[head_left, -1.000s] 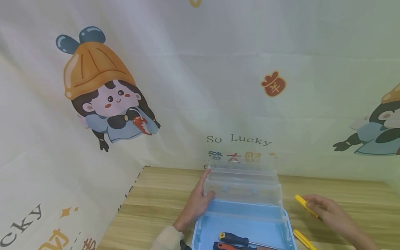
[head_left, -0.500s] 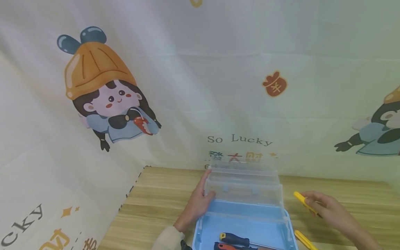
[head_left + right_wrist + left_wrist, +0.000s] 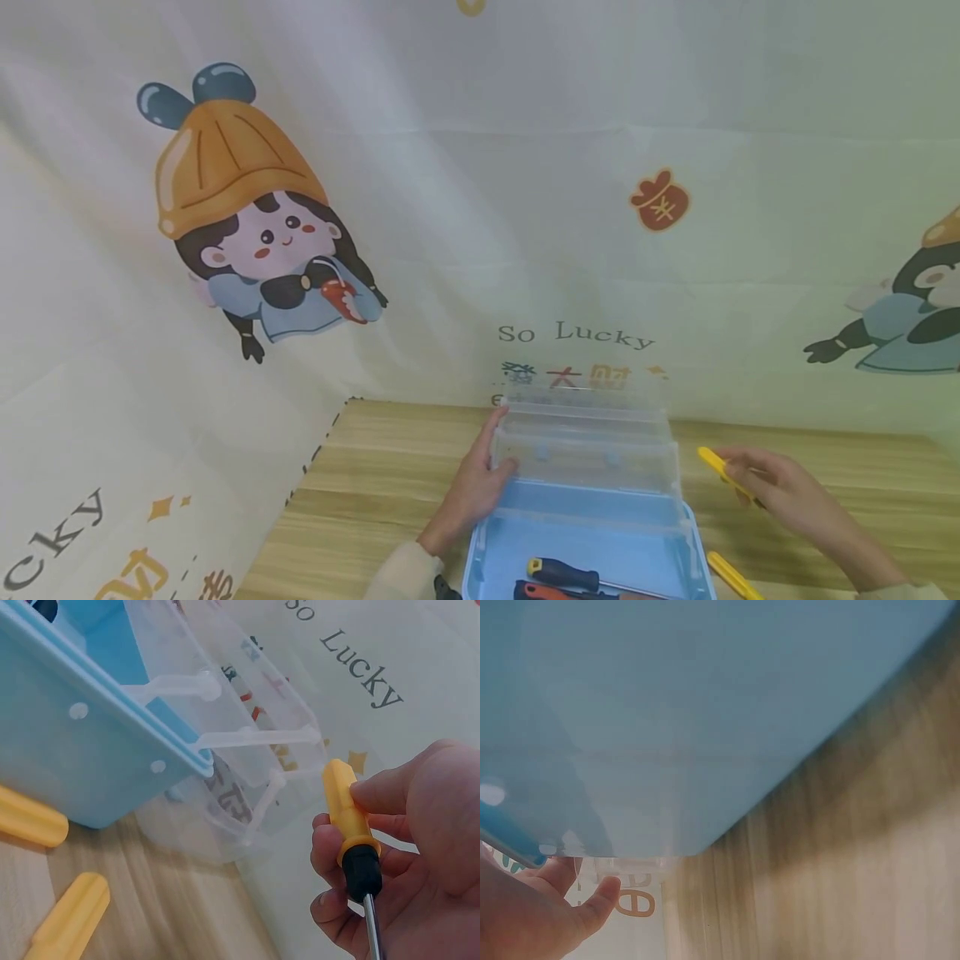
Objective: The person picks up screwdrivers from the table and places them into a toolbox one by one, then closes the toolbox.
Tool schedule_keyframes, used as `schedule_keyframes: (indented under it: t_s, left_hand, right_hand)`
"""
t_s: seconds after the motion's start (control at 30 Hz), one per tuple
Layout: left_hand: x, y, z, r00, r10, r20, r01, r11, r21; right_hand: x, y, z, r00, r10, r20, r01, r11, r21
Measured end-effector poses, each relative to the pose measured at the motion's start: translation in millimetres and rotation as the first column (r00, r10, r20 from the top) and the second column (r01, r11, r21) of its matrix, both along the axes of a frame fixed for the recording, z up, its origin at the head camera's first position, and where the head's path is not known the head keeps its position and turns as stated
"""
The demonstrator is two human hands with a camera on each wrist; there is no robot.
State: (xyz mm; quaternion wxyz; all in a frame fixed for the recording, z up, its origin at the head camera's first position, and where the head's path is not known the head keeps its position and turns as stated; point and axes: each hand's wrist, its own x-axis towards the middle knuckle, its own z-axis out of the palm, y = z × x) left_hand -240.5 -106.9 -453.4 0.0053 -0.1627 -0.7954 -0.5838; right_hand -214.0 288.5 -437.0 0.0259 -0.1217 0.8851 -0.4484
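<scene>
My left hand (image 3: 472, 483) grips the left side of a raised clear plastic lid with folding trays (image 3: 585, 462), attached to a light blue toolbox (image 3: 476, 560). In the left wrist view, the box wall hides part of that hand. To the right of the box, my right hand (image 3: 795, 500) holds a screwdriver (image 3: 349, 814) above the table. Its yellow handle and black collar lie between thumb and fingers, with the metal shaft running down past the palm. Inside the box lie a black-handled screwdriver (image 3: 564, 573) with a yellow end and a red-and-black handled tool (image 3: 538, 591).
Beside the box on the right, a yellow handle (image 3: 731, 575) lies on the wooden table (image 3: 375, 475); the right wrist view shows two yellow handles (image 3: 71, 919) there. A printed cloth (image 3: 450, 208) hangs behind the table.
My right hand has lifted the screwdriver slightly, up and a little to the left. The left hand stays on the clear lid.
</scene>
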Motion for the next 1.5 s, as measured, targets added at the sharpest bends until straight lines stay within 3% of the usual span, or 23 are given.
schedule_keyframes:
  t_s: [0.33, 0.57, 0.7, 0.97, 1.2, 1.5]
  left_hand:
    - [-1.3, 0.8, -0.9, 1.000, 0.006, -0.006, -0.006, 1.000, -0.004]
    - [-14.3, -0.4, -23.7, 0.999, 0.037, -0.018, -0.037, 0.999, -0.025]
    - [-19.0, -2.5, -30.9, 0.999, 0.031, -0.020, -0.031, 0.999, -0.026]
    - [-20.2, -3.9, -33.0, 0.999, 0.029, -0.028, -0.030, 0.999, -0.036]
    - [-20.6, -3.6, -33.1, 0.999, 0.027, -0.034, -0.028, 0.999, -0.034]
    - [-20.1, -2.5, -31.6, 0.999, 0.037, -0.037, -0.039, 0.998, -0.042]
  right_hand:
    - [-2.9, -7.4, 11.5, 1.000, -0.007, 0.002, 0.007, 1.000, -0.004]
    - [-6.5, -10.8, 19.3, 0.999, -0.040, 0.015, 0.040, 0.999, 0.017]
    - [-8.6, -12.8, 22.5, 1.000, -0.028, 0.002, 0.028, 1.000, 0.009]
    - [-13.0, -18.7, 26.2, 1.000, -0.008, 0.006, 0.008, 1.000, -0.009]
    - [-14.3, -25.7, 29.8, 0.999, 0.007, -0.043, -0.006, 1.000, 0.004]
    - [-19.5, -32.2, 35.6, 1.000, 0.009, -0.009, -0.009, 1.000, 0.008]
